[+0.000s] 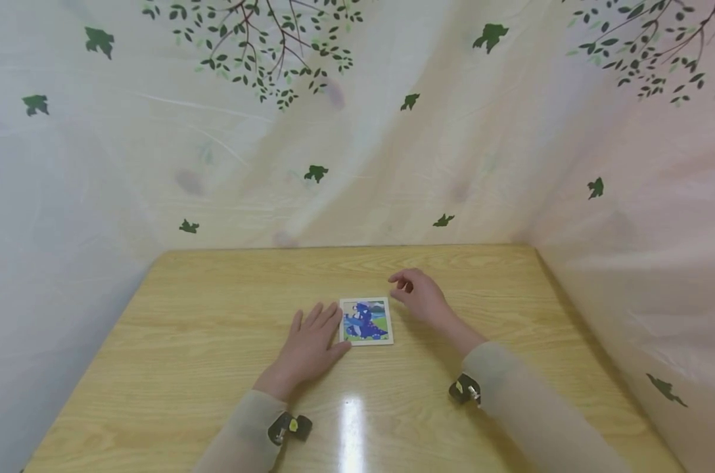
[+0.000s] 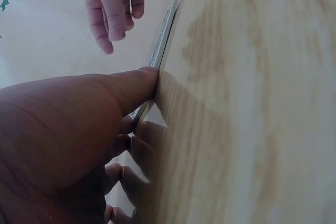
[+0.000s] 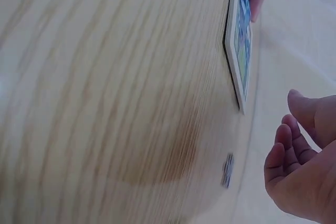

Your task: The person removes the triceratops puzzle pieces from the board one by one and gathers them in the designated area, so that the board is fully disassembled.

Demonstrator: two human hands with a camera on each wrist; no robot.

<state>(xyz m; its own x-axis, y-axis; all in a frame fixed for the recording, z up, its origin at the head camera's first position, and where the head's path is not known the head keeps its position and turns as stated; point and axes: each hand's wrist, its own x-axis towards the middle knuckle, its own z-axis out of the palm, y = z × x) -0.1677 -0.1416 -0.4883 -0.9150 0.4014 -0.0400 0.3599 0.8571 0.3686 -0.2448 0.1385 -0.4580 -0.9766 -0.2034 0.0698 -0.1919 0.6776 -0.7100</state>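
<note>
A small square picture puzzle (image 1: 366, 320) with a white frame and a blue dinosaur lies flat on the table. My left hand (image 1: 311, 345) rests at its left side with straight, spread fingers. In the left wrist view, the thumb (image 2: 140, 83) touches the frame's edge (image 2: 167, 34). Off the puzzle's upper right corner, my right hand (image 1: 419, 299) hovers with loosely bent fingers. Nothing shows between its thumb and fingers (image 3: 286, 137) in the right wrist view. There, a small flat bluish piece (image 3: 227, 170) lies on the wood, apart from the puzzle.
The wooden table (image 1: 227, 289) has its far edge against a pale curtain (image 1: 357, 131) printed with green leaves. The curtain also runs along the left and right sides. A dark wrist camera is strapped on each sleeve (image 1: 505, 374).
</note>
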